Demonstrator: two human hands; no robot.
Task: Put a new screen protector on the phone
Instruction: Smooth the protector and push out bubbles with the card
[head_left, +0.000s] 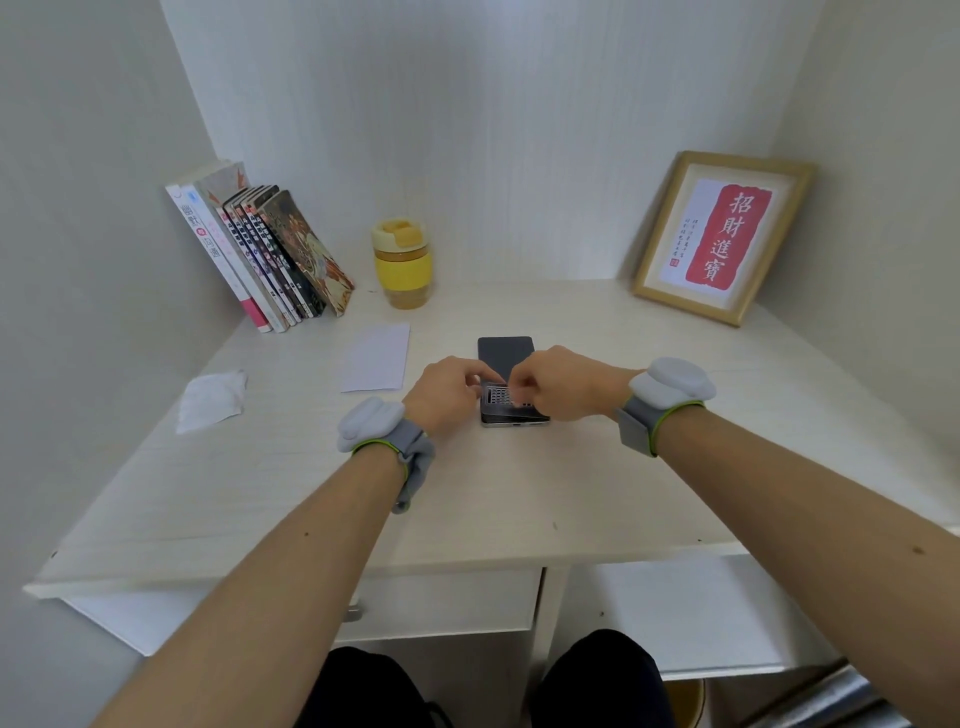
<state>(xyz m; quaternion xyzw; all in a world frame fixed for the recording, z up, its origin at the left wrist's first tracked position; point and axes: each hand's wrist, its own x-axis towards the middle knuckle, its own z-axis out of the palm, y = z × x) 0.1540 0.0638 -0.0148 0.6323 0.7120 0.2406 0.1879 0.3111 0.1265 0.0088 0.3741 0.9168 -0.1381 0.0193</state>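
Phone (506, 358) lies flat mid-desk (571, 483), its near half hidden under both hands. Left hand (448, 392) and right hand (558, 382) curl their fingertips onto a small gridded sheet (500, 396) on the screen; whether they pinch it is hard to make out. Left of it lie a white envelope (375, 357) and a crumpled wipe (210, 399); behind stand books (270, 254), a yellow cup (402, 262) and a framed print (722, 236).

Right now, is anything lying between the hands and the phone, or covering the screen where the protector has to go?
Nothing separate blocks it. Both the left hand and the right hand are already at the phone, pinching a gridded sheet over its near end. The far half of the screen is bare; the envelope and wipe lie off to the left.
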